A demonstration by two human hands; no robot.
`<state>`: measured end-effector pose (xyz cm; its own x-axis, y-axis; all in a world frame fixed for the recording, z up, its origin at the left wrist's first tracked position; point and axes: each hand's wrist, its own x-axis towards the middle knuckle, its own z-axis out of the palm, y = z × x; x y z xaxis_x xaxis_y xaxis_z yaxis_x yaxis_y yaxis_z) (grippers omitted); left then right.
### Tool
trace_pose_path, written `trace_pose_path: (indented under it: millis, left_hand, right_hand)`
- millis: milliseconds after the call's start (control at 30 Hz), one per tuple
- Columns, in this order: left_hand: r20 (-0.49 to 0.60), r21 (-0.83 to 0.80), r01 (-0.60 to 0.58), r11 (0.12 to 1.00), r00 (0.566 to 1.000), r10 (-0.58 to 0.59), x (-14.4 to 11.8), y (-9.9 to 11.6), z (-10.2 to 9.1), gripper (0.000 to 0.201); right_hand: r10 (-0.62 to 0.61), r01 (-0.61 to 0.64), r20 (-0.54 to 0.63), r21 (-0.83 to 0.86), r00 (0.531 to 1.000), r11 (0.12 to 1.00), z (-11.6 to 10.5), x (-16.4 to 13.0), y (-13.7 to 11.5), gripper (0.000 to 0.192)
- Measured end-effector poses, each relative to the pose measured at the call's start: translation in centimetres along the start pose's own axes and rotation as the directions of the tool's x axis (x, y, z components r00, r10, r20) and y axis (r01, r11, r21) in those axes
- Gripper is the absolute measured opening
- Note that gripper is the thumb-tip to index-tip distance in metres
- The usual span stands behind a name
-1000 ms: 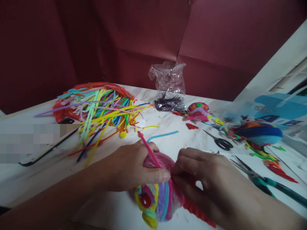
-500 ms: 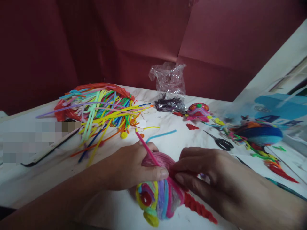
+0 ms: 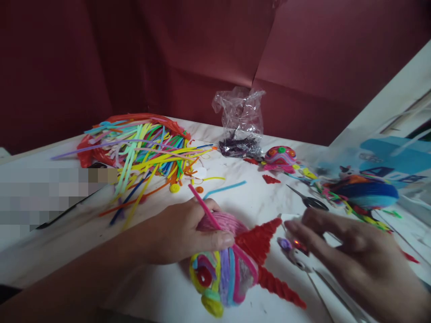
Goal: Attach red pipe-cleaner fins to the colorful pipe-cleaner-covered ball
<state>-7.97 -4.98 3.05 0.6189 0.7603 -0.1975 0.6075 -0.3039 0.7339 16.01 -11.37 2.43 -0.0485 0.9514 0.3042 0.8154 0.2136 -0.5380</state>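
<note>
My left hand (image 3: pixel 188 233) is closed round a fish (image 3: pixel 232 273) built from coloured pipe cleaners, its thumb pressing on the upper side. The fish has a red eye in a yellow ring, purple, blue and pink stripes, and red tail fins (image 3: pixel 261 242) pointing right. A pink pipe cleaner (image 3: pixel 204 204) sticks up past the left thumb and runs along the body. To the right, apart from the tail, my right hand (image 3: pixel 343 251) hovers with thumb and fingers parted, seemingly holding nothing. Below its fingertips lie a small purple piece (image 3: pixel 285 243) and a glowing red spot (image 3: pixel 299 245).
A heap of pipe cleaners (image 3: pixel 148 150) in a red bag lies at back left. Behind stands a clear plastic bag (image 3: pixel 239 121) with dark contents. A second pipe-cleaner fish (image 3: pixel 280 158), black scissors (image 3: pixel 313 202) and a blue wound shape (image 3: pixel 367 193) are on the right.
My right hand has let go of the fish's tail area and moved right, uncovering the upper red fin. My left hand keeps its hold.
</note>
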Motion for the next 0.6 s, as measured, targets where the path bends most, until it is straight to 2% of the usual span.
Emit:
trace_pose_path:
  millis: [133, 267, 367, 433, 500, 533, 600]
  left_hand:
    - [0.034, 0.0, -0.009, 1.0, 0.999, 0.009, 0.0, 0.0, -0.1, 0.042]
    - [0.013, -0.009, -0.003, 1.0, 1.0, 0.003, 0.0, -0.2, 0.1, 0.036]
    - [-0.016, -0.023, 0.03, 0.999, 0.999, -0.031, 0.0, -0.3, 0.1, 0.038]
    - [0.011, -0.033, 0.007, 0.999, 1.0, -0.007, 0.0, -0.4, 0.0, 0.04]
    - [0.027, -0.032, -0.017, 0.999, 0.999, 0.018, 0.0, -0.5, -0.2, 0.041]
    - [0.016, -0.034, -0.019, 0.999, 1.0, 0.02, 0.0, -0.6, -0.2, 0.042]
    - [-0.019, -0.048, -0.012, 0.999, 1.0, 0.012, 0.1, -0.9, -0.2, 0.043]
  right_hand:
    - [0.078, -0.085, 0.071, 0.113, 0.994, 0.99, 2.0, -0.4, 0.7, 0.043]
    - [0.138, -0.209, 0.229, 0.32, 0.964, 0.924, 2.2, 0.6, 0.8, 0.046]
    - [0.111, -0.307, 0.364, 0.538, 0.925, 0.785, 1.7, 1.1, 1.3, 0.049]
    - [0.055, -0.34, 0.409, 0.668, 0.911, 0.662, 1.4, 1.0, 1.8, 0.048]
    - [0.026, -0.359, 0.426, 0.726, 0.904, 0.586, 1.1, 0.5, 2.7, 0.049]
    - [0.04, -0.359, 0.42, 0.72, 0.907, 0.594, 0.8, 0.1, 3.3, 0.05]
    - [0.136, -0.332, 0.34, 0.629, 0.931, 0.703, 0.0, -1.1, 4.8, 0.051]
